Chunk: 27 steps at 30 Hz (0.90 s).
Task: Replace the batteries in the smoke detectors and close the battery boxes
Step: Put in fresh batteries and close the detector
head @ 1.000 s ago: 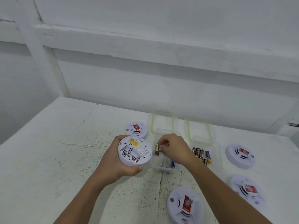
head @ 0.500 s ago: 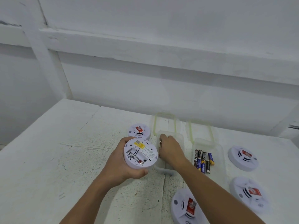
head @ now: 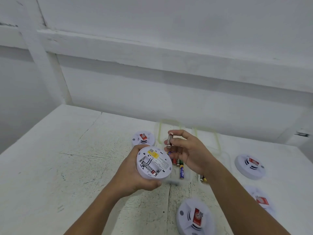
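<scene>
The opened smoke detector (head: 153, 162) sits cupped in the left hand (head: 133, 173), its back turned up toward the camera, with one Eveready cell lying in the battery bay (head: 149, 165) and the slot beside it looking bare. Just up and right of the detector, the right hand (head: 188, 150) pinches a AA battery (head: 169, 140) between thumb and fingertips, other fingers loosely curled; the battery stands nearly upright, while the bay's slots run on a diagonal, so I judge it must be tipped to that line before seating. The right hand is the nearer to the empty slot. Half a second ago that hand was down in the clear battery box (head: 182, 173) right of the detector; now it is lifted clear, holding the battery. Four closed smoke detectors (head: 249, 166) lie around on the table (head: 67, 167).
</scene>
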Available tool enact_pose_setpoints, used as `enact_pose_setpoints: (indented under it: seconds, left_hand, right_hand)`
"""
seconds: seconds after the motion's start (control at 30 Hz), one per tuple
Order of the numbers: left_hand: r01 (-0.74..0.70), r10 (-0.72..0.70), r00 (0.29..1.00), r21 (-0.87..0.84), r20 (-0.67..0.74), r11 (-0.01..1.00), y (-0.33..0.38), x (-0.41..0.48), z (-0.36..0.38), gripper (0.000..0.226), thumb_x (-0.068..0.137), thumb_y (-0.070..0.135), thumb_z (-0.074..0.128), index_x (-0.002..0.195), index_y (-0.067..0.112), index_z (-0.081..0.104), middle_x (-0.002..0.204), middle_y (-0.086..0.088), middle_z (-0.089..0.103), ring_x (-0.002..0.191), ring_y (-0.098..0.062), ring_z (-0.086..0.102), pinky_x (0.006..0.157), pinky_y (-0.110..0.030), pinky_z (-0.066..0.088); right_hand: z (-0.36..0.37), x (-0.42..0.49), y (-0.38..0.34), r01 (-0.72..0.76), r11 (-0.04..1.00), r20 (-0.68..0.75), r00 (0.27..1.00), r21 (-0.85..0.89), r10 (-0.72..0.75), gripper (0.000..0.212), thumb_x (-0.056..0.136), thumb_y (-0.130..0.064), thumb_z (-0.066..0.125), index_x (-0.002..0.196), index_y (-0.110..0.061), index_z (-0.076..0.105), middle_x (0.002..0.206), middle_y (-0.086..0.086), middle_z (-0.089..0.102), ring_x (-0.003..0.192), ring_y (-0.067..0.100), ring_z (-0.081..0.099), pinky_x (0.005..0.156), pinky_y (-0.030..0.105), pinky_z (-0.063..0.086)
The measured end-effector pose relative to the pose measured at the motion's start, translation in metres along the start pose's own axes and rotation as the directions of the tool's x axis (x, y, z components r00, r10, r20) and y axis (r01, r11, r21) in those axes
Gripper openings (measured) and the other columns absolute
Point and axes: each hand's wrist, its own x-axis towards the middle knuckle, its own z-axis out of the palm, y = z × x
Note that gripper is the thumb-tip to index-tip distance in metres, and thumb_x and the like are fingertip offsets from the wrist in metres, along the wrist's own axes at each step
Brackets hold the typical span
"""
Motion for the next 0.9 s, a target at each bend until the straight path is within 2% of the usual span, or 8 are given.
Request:
enact_pose_setpoints:
  seconds: [0.17, 0.3, 0.37, 0.57, 0.67, 0.77, 0.83, 0.9]
  left_hand:
    - [-0.003, 0.004, 1.000, -0.032, 0.027, 0.999, 0.006, 0.002, 0.009, 0.080, 0.047, 0.005, 0.086, 0.116, 0.027, 0.051, 0.104, 0.010, 0.068, 0.093, -0.009, 0.068, 0.071, -0.024, 0.056]
    - [0.005, -0.003, 0.999, -0.046, 0.049, 0.999, 0.008, 0.002, 0.012, 0.082, 0.052, -0.006, 0.085, 0.120, 0.024, 0.049, 0.103, 0.009, 0.069, 0.089, -0.010, 0.069, 0.069, -0.023, 0.056]
    - [0.004, -0.001, 0.998, -0.053, 0.056, 0.999, 0.009, 0.002, 0.014, 0.083, 0.055, -0.011, 0.084, 0.122, 0.023, 0.048, 0.106, 0.007, 0.069, 0.092, -0.013, 0.070, 0.072, -0.026, 0.057]
    - [0.000, 0.003, 0.998, -0.040, 0.069, 0.999, 0.012, 0.000, 0.016, 0.080, 0.052, 0.000, 0.085, 0.119, 0.024, 0.049, 0.104, 0.007, 0.069, 0.091, -0.011, 0.069, 0.073, -0.025, 0.056]
    - [0.001, 0.002, 0.998, -0.032, 0.067, 0.999, 0.013, -0.002, 0.017, 0.084, 0.046, 0.016, 0.087, 0.119, 0.029, 0.048, 0.106, 0.009, 0.068, 0.095, -0.013, 0.069, 0.078, -0.033, 0.058]
    - [-0.004, 0.005, 0.998, -0.028, 0.061, 1.000, 0.015, -0.002, 0.018, 0.085, 0.044, 0.022, 0.087, 0.120, 0.029, 0.049, 0.108, 0.009, 0.068, 0.098, -0.013, 0.068, 0.080, -0.037, 0.058]
    - [0.003, -0.001, 0.999, -0.034, 0.053, 0.999, 0.015, -0.002, 0.019, 0.086, 0.043, 0.022, 0.087, 0.120, 0.028, 0.049, 0.107, 0.010, 0.068, 0.098, -0.013, 0.068, 0.080, -0.038, 0.058]
    - [0.007, -0.005, 0.999, -0.031, 0.046, 1.000, 0.016, -0.002, 0.021, 0.086, 0.043, 0.020, 0.088, 0.119, 0.031, 0.050, 0.107, 0.011, 0.068, 0.097, -0.011, 0.068, 0.078, -0.034, 0.059]
  right_hand:
    - [0.016, -0.019, 0.001, 0.156, 0.961, 0.100, 0.986, -0.228, -0.136, 0.029, 0.081, 0.005, 0.067, 0.105, -0.010, 0.063, 0.087, 0.010, 0.072, 0.081, 0.021, 0.068, 0.070, 0.029, 0.053]
    - [0.017, -0.024, 0.007, 0.199, 0.891, 0.126, 0.979, -0.408, -0.160, 0.031, 0.076, -0.002, 0.075, 0.099, -0.021, 0.068, 0.086, 0.007, 0.071, 0.084, 0.021, 0.068, 0.084, 0.046, 0.054]
    - [0.017, -0.026, 0.010, 0.213, 0.870, 0.143, 0.976, -0.444, -0.166, 0.031, 0.075, -0.002, 0.076, 0.097, -0.022, 0.069, 0.088, 0.004, 0.072, 0.086, 0.020, 0.069, 0.086, 0.046, 0.054]
    - [0.013, -0.027, 0.011, 0.245, 0.866, 0.235, 0.960, -0.436, -0.153, 0.028, 0.074, -0.005, 0.078, 0.097, -0.019, 0.071, 0.100, 0.005, 0.068, 0.101, 0.029, 0.066, 0.088, 0.048, 0.054]
    - [0.009, -0.026, 0.011, 0.246, 0.848, 0.254, 0.957, -0.470, -0.137, 0.032, 0.071, -0.004, 0.080, 0.094, -0.024, 0.073, 0.113, -0.001, 0.055, 0.111, 0.022, 0.058, 0.087, 0.042, 0.055]
    - [0.004, -0.026, 0.010, 0.232, 0.851, 0.253, 0.960, -0.471, -0.122, 0.031, 0.071, -0.011, 0.080, 0.093, -0.031, 0.073, 0.132, -0.010, 0.041, 0.126, 0.013, 0.047, 0.095, 0.042, 0.051]
    - [0.003, -0.027, 0.010, 0.202, 0.882, 0.267, 0.959, -0.427, -0.090, 0.021, 0.075, -0.019, 0.074, 0.093, -0.030, 0.071, 0.137, -0.011, 0.044, 0.128, 0.010, 0.047, 0.100, 0.039, 0.048]
    - [0.003, -0.027, 0.011, 0.161, 0.927, 0.286, 0.956, -0.338, -0.062, 0.011, 0.082, -0.021, 0.068, 0.093, -0.026, 0.069, 0.131, -0.007, 0.055, 0.124, 0.010, 0.052, 0.098, 0.033, 0.048]
